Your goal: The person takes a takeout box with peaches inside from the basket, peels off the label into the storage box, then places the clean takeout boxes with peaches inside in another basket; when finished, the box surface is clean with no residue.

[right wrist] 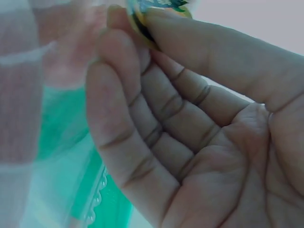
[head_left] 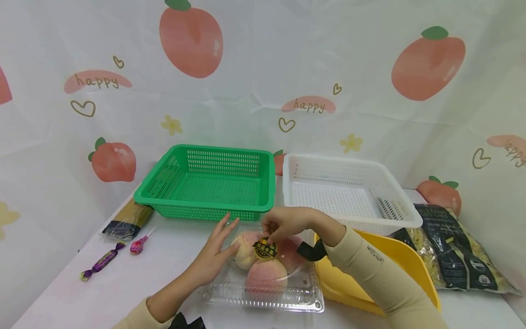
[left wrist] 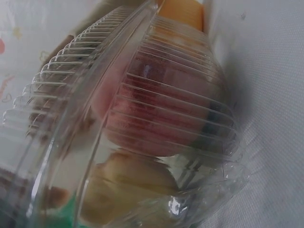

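A clear plastic clamshell box (head_left: 223,292) holds several pink and yellow peaches (head_left: 267,276). Over its lid is a black and gold sticker (head_left: 265,250). Thumb and finger of my right hand (head_left: 289,223) pinch this sticker by its upper edge; in the right wrist view the sticker (right wrist: 166,4) shows between them, the other fingers curled in. My left hand (head_left: 211,256) lies at the lid's left side with fingers extended, its thumb against the plastic. From the left wrist, the box's ribbed side and a peach (left wrist: 156,104) fill the view.
Behind stand a green basket (head_left: 205,214) and a white basket (head_left: 349,217). A yellow bin (head_left: 425,278) sits right of the box, under the right forearm, beside a pasta bag (head_left: 456,251). At left lie a packet (head_left: 128,219), a lollipop (head_left: 138,246) and a purple-wrapped candy (head_left: 102,261).
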`<state>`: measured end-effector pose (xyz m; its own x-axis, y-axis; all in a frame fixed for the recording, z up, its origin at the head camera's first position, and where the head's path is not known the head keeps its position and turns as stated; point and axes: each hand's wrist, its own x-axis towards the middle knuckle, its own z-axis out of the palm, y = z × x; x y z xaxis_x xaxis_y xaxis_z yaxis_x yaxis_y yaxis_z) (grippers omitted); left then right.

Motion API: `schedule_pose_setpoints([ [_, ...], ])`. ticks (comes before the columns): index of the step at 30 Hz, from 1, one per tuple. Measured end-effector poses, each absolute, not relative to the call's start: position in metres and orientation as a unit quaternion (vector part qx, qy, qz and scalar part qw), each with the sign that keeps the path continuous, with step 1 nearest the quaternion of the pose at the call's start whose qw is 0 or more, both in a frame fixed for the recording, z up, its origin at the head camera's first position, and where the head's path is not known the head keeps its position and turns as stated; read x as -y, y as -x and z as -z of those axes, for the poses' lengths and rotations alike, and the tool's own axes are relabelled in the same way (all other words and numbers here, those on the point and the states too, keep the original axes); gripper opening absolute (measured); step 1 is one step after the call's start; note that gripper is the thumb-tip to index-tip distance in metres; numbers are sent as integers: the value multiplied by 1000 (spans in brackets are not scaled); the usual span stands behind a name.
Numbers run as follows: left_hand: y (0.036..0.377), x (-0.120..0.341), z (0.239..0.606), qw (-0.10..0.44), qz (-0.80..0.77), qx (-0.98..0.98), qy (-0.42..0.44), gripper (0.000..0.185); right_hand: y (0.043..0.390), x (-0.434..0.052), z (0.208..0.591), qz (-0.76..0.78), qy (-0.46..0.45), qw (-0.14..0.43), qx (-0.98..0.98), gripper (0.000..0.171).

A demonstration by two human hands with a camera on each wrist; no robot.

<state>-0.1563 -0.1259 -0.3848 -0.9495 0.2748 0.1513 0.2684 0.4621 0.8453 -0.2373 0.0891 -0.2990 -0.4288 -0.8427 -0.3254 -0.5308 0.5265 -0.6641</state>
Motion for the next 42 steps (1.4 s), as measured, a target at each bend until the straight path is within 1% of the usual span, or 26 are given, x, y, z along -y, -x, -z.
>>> schedule_pose_setpoints([
  [6,157,126,385,10,-494,-855,-158,59,237,-98,291,242,406,322,-820,7],
  [15,156,127,382,20,-496,-854,-156,59,237,-121,284,231,394,284,-843,8],
  [36,156,127,383,15,-495,-854,-159,59,231,-190,294,302,329,246,-860,10],
  [42,156,127,384,15,-497,-853,-158,59,226,-206,297,319,315,248,-859,12],
])
